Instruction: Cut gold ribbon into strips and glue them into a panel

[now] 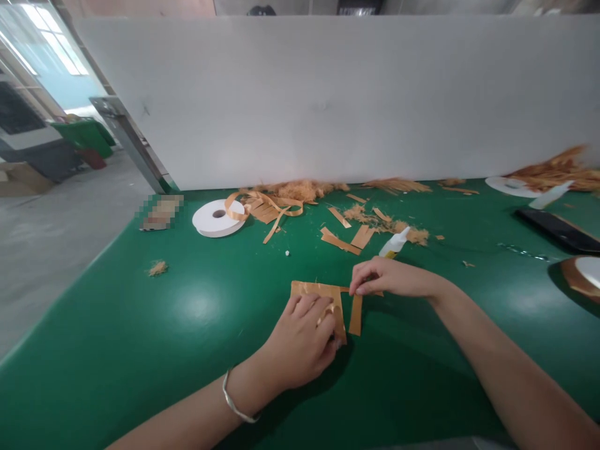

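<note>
My left hand presses down on a flat patch of gold ribbon strips laid side by side on the green table. A silver bangle is on that wrist. My right hand pinches the top end of one more gold ribbon strip, which lies at the patch's right edge. Both hands are near the table's middle front.
A white ribbon spool with loose gold ribbon lies behind, beside cut strips, frayed gold scraps and a small white glue bottle. A white partition backs the table. A dark tray and another spool lie at right.
</note>
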`<move>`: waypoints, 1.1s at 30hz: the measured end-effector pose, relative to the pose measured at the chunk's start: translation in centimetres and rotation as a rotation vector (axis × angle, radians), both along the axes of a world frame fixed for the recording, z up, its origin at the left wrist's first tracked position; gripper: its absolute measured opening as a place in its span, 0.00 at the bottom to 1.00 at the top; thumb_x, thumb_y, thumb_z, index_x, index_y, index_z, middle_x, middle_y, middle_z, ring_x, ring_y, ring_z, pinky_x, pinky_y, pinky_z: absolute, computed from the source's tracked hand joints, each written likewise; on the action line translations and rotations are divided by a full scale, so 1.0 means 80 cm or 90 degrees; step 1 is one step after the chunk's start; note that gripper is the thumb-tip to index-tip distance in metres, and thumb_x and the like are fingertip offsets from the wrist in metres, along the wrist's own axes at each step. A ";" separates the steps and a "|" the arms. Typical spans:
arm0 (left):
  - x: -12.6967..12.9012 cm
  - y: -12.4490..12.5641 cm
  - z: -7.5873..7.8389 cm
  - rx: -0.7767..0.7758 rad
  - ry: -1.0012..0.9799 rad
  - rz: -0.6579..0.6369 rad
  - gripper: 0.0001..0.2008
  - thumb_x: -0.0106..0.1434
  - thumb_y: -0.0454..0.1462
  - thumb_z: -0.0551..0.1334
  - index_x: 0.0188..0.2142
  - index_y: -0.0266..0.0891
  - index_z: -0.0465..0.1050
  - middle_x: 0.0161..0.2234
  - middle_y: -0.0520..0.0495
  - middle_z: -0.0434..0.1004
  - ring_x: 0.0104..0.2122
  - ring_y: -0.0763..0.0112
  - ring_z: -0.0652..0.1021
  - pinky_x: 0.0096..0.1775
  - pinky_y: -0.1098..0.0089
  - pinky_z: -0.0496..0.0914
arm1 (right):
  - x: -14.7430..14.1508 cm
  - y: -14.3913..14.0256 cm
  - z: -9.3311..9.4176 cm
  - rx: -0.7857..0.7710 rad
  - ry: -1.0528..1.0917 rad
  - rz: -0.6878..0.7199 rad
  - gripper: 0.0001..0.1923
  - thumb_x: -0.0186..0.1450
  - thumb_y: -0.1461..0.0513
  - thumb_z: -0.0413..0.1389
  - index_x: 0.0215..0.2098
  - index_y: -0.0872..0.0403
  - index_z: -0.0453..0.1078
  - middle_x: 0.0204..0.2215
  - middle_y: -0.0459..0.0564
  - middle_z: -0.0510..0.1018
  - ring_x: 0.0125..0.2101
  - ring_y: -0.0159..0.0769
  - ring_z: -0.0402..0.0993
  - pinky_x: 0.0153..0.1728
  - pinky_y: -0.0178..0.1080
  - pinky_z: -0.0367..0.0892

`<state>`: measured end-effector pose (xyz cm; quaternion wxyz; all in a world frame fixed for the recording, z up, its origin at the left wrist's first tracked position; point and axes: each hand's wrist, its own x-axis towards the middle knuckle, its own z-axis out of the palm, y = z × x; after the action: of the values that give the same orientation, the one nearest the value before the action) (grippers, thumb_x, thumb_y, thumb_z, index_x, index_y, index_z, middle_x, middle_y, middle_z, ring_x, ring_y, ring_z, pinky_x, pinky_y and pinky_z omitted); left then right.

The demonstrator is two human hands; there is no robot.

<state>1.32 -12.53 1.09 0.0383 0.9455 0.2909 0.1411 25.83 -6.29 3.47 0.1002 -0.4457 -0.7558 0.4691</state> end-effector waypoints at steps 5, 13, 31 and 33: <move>0.012 -0.006 -0.005 0.007 0.064 -0.039 0.18 0.63 0.46 0.54 0.47 0.37 0.65 0.53 0.40 0.66 0.51 0.54 0.66 0.50 0.54 0.61 | -0.009 0.002 -0.016 0.060 -0.033 -0.046 0.11 0.58 0.56 0.56 0.34 0.52 0.76 0.30 0.49 0.77 0.31 0.37 0.71 0.32 0.37 0.63; 0.016 -0.009 -0.018 -0.004 0.056 -0.021 0.24 0.65 0.50 0.49 0.55 0.40 0.61 0.57 0.38 0.61 0.55 0.52 0.62 0.52 0.52 0.58 | -0.017 -0.001 -0.016 0.110 -0.082 -0.114 0.06 0.56 0.59 0.56 0.28 0.52 0.74 0.25 0.47 0.76 0.26 0.34 0.69 0.28 0.36 0.60; 0.015 -0.006 -0.016 -0.043 0.053 -0.036 0.23 0.66 0.49 0.48 0.53 0.40 0.63 0.57 0.41 0.61 0.55 0.53 0.61 0.53 0.52 0.56 | -0.024 0.002 -0.026 0.097 -0.088 -0.148 0.08 0.56 0.60 0.57 0.34 0.53 0.71 0.25 0.44 0.73 0.25 0.31 0.64 0.27 0.35 0.57; 0.016 -0.005 -0.016 -0.048 0.055 -0.038 0.23 0.66 0.49 0.48 0.53 0.39 0.63 0.57 0.42 0.62 0.55 0.53 0.61 0.53 0.52 0.56 | -0.024 0.001 -0.027 0.094 -0.084 -0.150 0.08 0.56 0.60 0.57 0.34 0.53 0.70 0.24 0.44 0.73 0.25 0.31 0.64 0.27 0.34 0.57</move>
<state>2.57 -12.97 -0.18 0.0653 0.9569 0.2687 0.0883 23.92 -6.19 1.35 0.1370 -0.5523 -0.7358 0.3671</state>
